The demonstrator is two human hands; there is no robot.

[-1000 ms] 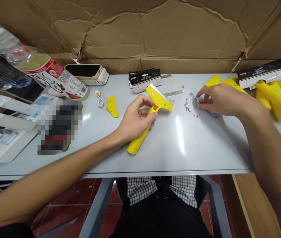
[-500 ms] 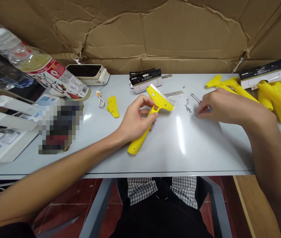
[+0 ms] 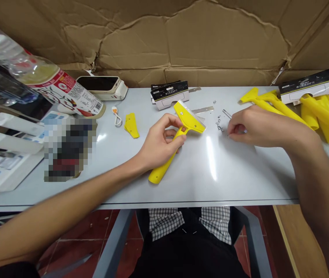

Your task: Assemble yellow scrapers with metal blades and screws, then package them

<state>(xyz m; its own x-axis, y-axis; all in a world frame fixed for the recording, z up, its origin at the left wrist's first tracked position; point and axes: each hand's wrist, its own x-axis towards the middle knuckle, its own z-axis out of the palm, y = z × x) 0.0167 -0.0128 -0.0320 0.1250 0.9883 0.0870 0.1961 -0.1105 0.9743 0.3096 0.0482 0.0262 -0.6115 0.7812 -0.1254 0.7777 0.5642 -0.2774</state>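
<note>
My left hand [image 3: 164,141] is closed around the neck of a yellow scraper [image 3: 164,166], its head pointing away from me and to the right. A clear strip edges the scraper's head, and metal shows in its two holes. On the right, my right hand [image 3: 249,125] pinches thumb and fingertips together at the tabletop, on what looks like a small screw, mostly covered by the fingers. A screwdriver [image 3: 227,113] shows its thin metal shaft beside that hand; whether the palm also holds it, I cannot tell. Several loose screws [image 3: 219,124] lie left of those fingertips.
Behind the scraper lie metal blades [image 3: 204,110] and black-and-white boxes [image 3: 171,95]. A yellow plate [image 3: 131,125] rests left of my left hand. More yellow scraper parts [image 3: 325,117] are piled at right. A bottle [image 3: 65,92], phone [image 3: 100,85] and white rack [image 3: 7,154] occupy the left.
The fingertips of my right hand have closed over a small screw that showed beside them. The scraper in my left hand has shifted and turned very slightly.
</note>
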